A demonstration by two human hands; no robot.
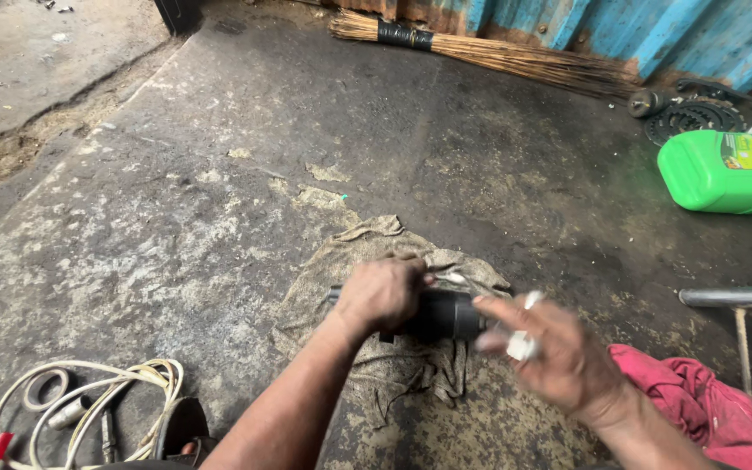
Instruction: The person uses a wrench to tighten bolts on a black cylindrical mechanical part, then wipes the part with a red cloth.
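Centre of frame, on grey rag (367, 348) over oily concrete floor (176, 218): black cylindrical part (447, 315). Left hand (382, 294) fingers closed around part's left end. Right hand (559, 352) blurred at part's right end, fingers partly spread, pinching small pale piece (522, 345); grip unclear. Judged risk: greasy grip slips, part rolls off rag; small piece drops onto grit, toward red cloth (707, 400) lower right.

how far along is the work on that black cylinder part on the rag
Done: the black cylindrical part is laid over the grey-brown rag on the concrete floor. In hand: the left hand grips it, while the blurred right hand holds a small white piece at its end. What is left cannot be judged.
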